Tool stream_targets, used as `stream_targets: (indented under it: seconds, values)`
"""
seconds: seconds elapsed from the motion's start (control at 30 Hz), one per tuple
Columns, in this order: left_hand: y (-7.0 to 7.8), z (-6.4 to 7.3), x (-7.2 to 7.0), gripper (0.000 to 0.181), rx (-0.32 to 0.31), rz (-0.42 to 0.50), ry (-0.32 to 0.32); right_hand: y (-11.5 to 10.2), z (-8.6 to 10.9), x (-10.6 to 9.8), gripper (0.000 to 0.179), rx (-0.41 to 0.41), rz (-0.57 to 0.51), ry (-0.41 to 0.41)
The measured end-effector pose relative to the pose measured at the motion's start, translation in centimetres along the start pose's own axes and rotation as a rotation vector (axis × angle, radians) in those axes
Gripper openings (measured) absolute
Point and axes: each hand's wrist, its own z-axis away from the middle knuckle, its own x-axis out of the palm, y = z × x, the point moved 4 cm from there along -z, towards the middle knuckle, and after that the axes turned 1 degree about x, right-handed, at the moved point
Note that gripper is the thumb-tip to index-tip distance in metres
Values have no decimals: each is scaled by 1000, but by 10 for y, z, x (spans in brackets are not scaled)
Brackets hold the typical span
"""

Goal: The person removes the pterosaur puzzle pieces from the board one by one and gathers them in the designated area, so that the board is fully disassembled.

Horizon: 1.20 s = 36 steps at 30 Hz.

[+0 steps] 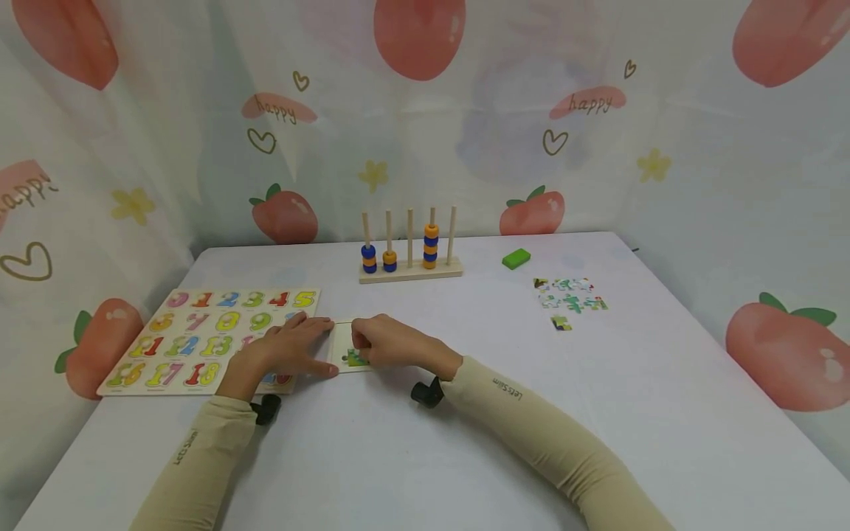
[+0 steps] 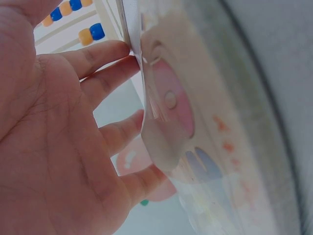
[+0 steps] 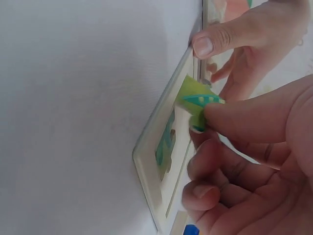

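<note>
A small white puzzle tray (image 1: 341, 335) lies on the table in front of me, with a green jigsaw piece (image 3: 166, 147) lying in it. Between thumb and forefinger my right hand (image 1: 392, 344) pinches another green jigsaw piece (image 3: 195, 95) with a turquoise pattern, tilted over the tray near one end. My left hand (image 1: 285, 348) is spread, its thumb (image 3: 215, 43) touching the tray's edge. In the left wrist view its fingers (image 2: 115, 81) reach the edge of the number board (image 1: 179, 324), which lies beneath that hand.
Behind the tray stands a wooden bead abacus (image 1: 410, 273) with blue and orange beads. A green block (image 1: 516, 258) lies right of it. Several loose jigsaw pieces (image 1: 572, 303) are grouped at the right, one piece (image 1: 561, 323) slightly nearer. A printed curtain (image 1: 465, 162) hangs around the table.
</note>
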Motion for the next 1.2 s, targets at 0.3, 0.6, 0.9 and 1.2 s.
stream_targets:
  seconds: [0.3,0.6,0.9,1.2]
  values:
    - [0,1,-1,100,3,-12,3,6,6,-7,9,2,-45,37]
    - [-3,-4,3,98,22,-19,4,15,17,-18,6,-25,-45,95]
    - [-2,-3,1,96,25,-30,7,26,32,-30,5,-28,-58,156]
    - [-1,-2,2,96,42,-34,19,39,43,-34,6,3,-100,207]
